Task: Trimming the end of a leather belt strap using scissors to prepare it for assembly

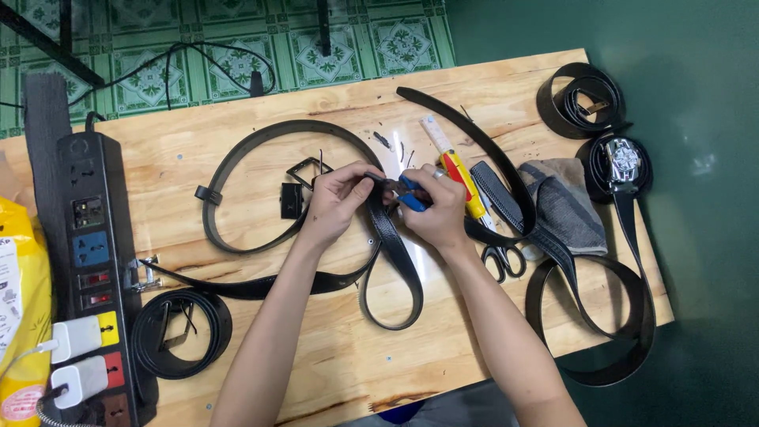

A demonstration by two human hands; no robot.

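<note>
A long black leather belt loops across the middle of the wooden table. My left hand pinches the belt's end between thumb and fingers. My right hand grips a blue-handled tool pressed against that same belt end; its working tip is hidden between my fingers. A black buckle frame and a small black loop piece lie just left of my left hand.
A yellow-and-red utility knife, a ruler, scissors and a grey cloth lie right of my hands. Coiled belts sit at the left and far right. A black power strip with chargers runs along the left edge.
</note>
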